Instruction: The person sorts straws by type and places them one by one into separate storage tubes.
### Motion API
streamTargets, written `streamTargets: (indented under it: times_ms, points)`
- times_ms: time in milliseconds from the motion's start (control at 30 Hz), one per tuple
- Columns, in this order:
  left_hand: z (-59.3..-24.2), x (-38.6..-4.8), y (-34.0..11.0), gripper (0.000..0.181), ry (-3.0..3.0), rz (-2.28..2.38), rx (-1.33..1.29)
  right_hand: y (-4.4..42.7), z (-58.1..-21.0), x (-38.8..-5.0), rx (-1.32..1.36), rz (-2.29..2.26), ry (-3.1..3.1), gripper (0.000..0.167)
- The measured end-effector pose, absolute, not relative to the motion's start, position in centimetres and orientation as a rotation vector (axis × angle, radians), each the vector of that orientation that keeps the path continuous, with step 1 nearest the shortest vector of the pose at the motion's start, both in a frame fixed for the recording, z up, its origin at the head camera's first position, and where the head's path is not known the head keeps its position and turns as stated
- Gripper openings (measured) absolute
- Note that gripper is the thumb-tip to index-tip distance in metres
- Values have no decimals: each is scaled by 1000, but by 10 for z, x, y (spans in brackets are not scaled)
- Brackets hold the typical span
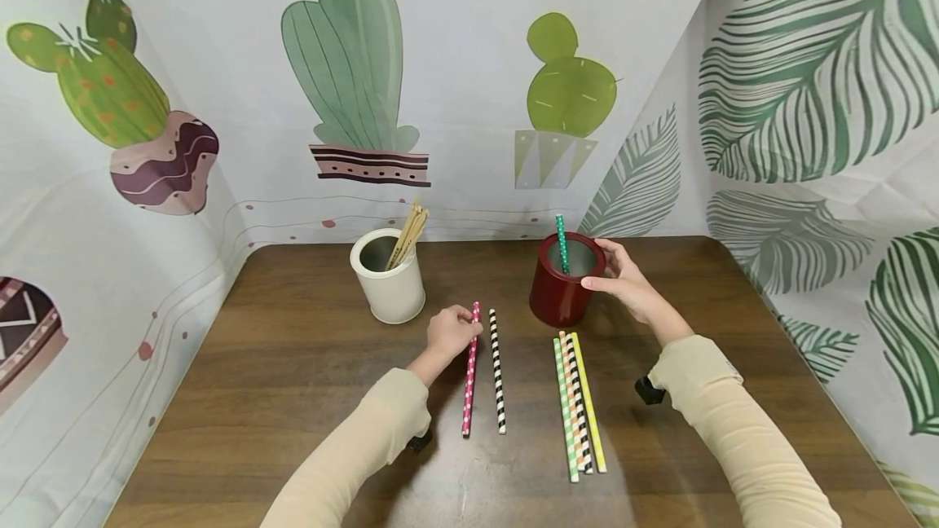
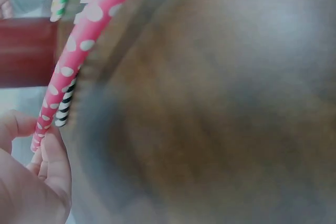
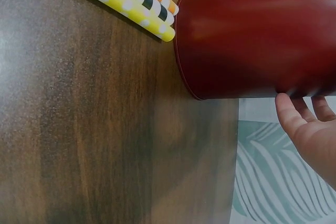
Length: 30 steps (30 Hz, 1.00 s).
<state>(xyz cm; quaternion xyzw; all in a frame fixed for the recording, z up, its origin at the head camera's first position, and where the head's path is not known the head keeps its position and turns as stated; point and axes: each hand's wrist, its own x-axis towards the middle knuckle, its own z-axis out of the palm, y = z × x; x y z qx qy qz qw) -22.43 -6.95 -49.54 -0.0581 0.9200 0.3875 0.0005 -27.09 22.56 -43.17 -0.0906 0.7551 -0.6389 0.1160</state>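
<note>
My left hand [image 1: 452, 332] pinches a pink paper straw with white dots [image 1: 469, 381] near its far end, as the left wrist view also shows. Just right of it lies a black-and-white striped straw [image 1: 497, 373]. My right hand [image 1: 623, 282] touches the right side of a dark red canister [image 1: 559, 300], thumb near the rim and fingers behind. One green dotted straw [image 1: 561, 235] stands inside that canister. In front of it lie several straws side by side: a green striped straw [image 1: 565, 406], orange and black striped ones, and a yellow straw [image 1: 589, 402].
A cream canister [image 1: 392, 292] holding several tan sticks [image 1: 407, 236] stands at the back left of the brown wooden table [image 1: 293, 398]. Behind the table hangs a white cloth [image 1: 469, 63] printed with cacti and leaves.
</note>
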Motion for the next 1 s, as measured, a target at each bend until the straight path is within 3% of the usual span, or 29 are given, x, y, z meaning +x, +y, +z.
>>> streamTargets:
  times_ms: [367, 1000]
  points:
    - [-465, -239, -75, 19, 2528, 1744, -310, 227, -434, -271, -266, -1864, 2211, 76]
    - [-396, -265, -63, 23, 2296, 2027, -132, 225, -431, -270, -290, -1888, 2208, 75]
